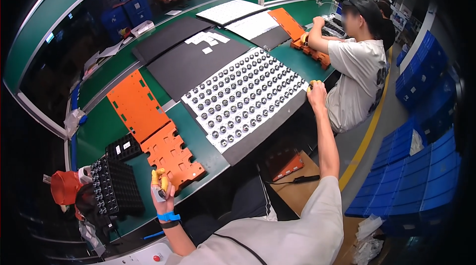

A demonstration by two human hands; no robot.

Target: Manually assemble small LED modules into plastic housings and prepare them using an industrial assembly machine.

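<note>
My left hand [162, 193], with yellow finger covers and a blue wrist strap, is raised beside the near end of an orange slotted fixture [171, 158]. Its fingers are curled around a small pale piece with a dark part, too small to name. My right arm is stretched forward. At the right edge of a white sheet [216, 142] covered with rows of small round black parts [238, 132], my right hand [316, 94] has its yellow-covered fingertips pinched together. What lies between them is mostly hidden. The sheet rests on a dark grey foam board [238, 155].
Black trays [116, 185] of small parts and a red container [65, 187] stand at the left. Another orange panel [134, 99] adjoins the fixture. A co-worker [354, 62] works close on the right. Blue bins [411, 181] line the right side.
</note>
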